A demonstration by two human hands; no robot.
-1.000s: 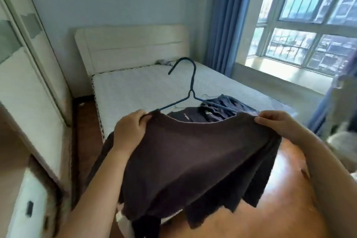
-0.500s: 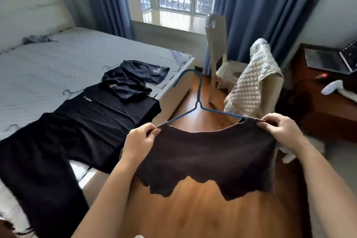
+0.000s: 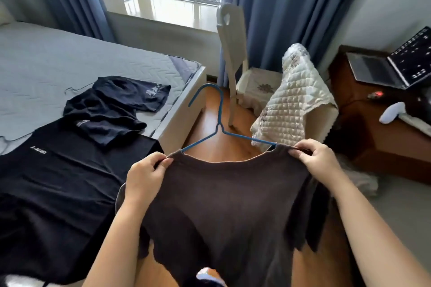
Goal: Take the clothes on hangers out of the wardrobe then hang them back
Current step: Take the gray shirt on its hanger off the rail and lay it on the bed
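left hand [image 3: 145,176], right hand [image 3: 319,161] raised, fingers [image 3: 161,162] curled (seemingly pinching)

Nothing could be read for certain. The black T-shirt [image 3: 58,182] on the bed [image 3: 70,58], at nine o'clock, bore a small white wordmark, too blurred to spell. The laptop screen [image 3: 412,56], at two o'clock, showed illegible white marks.
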